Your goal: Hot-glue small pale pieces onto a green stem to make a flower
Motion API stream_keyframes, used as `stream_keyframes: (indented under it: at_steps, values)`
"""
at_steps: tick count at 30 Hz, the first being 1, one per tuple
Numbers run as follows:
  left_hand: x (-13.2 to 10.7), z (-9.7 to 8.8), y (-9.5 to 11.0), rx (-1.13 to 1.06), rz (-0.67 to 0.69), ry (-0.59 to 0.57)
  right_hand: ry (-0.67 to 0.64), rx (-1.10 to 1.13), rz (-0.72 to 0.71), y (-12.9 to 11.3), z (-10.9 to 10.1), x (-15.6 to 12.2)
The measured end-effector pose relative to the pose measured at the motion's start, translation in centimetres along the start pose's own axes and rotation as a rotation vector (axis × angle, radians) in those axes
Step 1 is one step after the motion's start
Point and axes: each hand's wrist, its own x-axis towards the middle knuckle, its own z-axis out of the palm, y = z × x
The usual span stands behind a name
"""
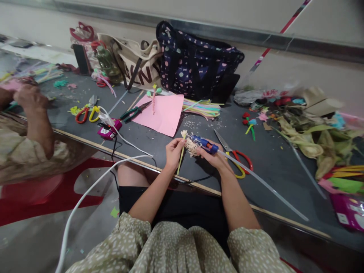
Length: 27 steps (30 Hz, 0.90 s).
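My left hand [174, 151] is closed in a pinch on a small pale straw flower [191, 146] with a yellow-green stem [181, 161], held just above the dark table's [273, 159] front edge. My right hand [214, 157] is wrapped round a blue glue gun [203, 143], its nozzle pointing left against the flower head. A long clear glue stick [261, 182] trails out of the gun's back to the right.
Red-and-yellow scissors [237, 159] lie right of my hand; a pink paper sheet [165, 112], green scissors [133, 112], coloured straws [203, 108] and bags [196, 62] lie beyond. Corn husks [309, 136] pile at right. Another person's arm [36, 117] works at left. A white cable [93, 189] crosses below.
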Motion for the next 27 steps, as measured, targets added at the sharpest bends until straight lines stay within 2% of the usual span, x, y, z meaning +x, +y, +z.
stream_keyframes:
  at_steps: [4, 27]
  values:
    - [0.04, -0.08, -0.07, -0.011, 0.001, -0.048, 0.004, -0.01, -0.003, 0.12, 0.04, 0.03]
    - [-0.07, 0.06, 0.14, 0.016, 0.012, -0.032, 0.015, -0.072, -0.024, -0.52, -0.14, 0.14]
